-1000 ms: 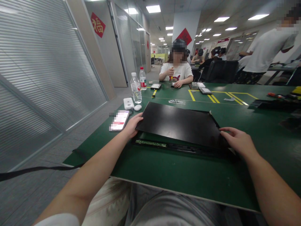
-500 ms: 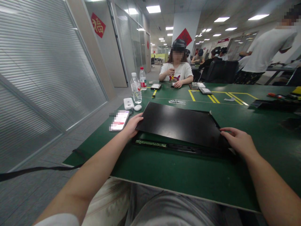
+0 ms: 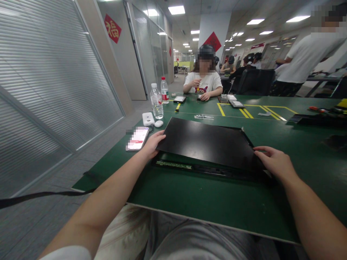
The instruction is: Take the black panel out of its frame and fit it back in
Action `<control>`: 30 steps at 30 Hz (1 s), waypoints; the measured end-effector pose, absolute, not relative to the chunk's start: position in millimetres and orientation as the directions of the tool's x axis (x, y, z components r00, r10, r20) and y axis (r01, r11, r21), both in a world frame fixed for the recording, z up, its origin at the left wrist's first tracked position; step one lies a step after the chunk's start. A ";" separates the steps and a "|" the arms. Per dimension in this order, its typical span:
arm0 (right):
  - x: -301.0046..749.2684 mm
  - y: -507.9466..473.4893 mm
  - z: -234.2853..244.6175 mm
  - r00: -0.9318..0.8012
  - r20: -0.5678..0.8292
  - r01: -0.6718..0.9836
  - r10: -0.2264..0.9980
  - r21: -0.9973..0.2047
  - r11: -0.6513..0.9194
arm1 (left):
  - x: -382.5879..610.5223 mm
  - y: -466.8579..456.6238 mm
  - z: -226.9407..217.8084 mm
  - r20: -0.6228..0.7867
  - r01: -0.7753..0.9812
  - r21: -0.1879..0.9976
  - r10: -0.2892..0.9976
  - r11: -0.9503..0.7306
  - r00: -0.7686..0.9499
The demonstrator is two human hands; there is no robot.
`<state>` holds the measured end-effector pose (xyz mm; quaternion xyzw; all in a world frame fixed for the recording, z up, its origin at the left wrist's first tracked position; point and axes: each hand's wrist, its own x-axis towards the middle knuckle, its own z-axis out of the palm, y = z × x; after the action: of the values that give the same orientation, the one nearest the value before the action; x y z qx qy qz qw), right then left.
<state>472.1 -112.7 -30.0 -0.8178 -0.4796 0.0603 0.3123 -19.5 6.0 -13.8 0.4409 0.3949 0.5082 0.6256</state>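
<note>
Wide black panel point(image 3: 208, 142) held between your two hands at a green table point(image 3: 206, 202)

The clearest writing is on the door at left: a red diamond sign point(image 3: 112, 29) with the gold character 福. A second red diamond point(image 3: 213, 41) hangs on the pillar ahead, its character too faint to read. The red-capped bottle point(image 3: 164, 91) wears a red and green label, and the white-capped bottle point(image 3: 156, 103) has reddish print; both are too small to read. The phone point(image 3: 138, 139), lit and partly blurred out, lies beside your left hand point(image 3: 153, 144).

The panel is in front of you, slightly slanted. Your left hand grips its left edge; your right hand point(image 3: 273, 160) pinches its right edge between thumb and fingers. Just below its near edge lies a dark strip point(image 3: 217, 171) bearing a narrow green circuit board point(image 3: 173, 165) at its left end; green tabletop shows in the gap between panel and strip. More tabletop runs from the strip to the table's near edge, and on toward yellow tape lines point(image 3: 245, 113) at the far side.

The white-capped bottle holds clear liquid. A white case point(image 3: 148, 119) stands near it. Across the table, near a seated co-worker point(image 3: 203, 85), sits a small clear tub point(image 3: 224, 98); you cannot tell its contents.
</note>
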 end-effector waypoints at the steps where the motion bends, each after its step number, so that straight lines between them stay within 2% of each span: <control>1: 472.1 -112.7 -30.2 0.531 0.202 0.748 0.823 -0.569 -0.343 | -19.6 6.1 -14.2 -0.044 -0.287 0.954 0.985 0.092 0.169; 12: 465.5 -114.1 -25.2 0.556 0.172 0.720 0.813 -0.590 -0.367 | -19.4 6.7 -16.2 -0.043 -0.295 0.951 0.983 0.095 0.178; 30: 467.8 -115.7 -24.2 0.507 0.173 0.765 0.844 -0.542 -0.349 | -19.2 5.8 -15.7 -0.045 -0.277 0.956 0.983 0.094 0.177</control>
<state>467.8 -115.7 -24.2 -0.8183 -0.4916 0.0687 0.2898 -19.2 5.8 -15.7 0.4457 0.3964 0.5044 0.6244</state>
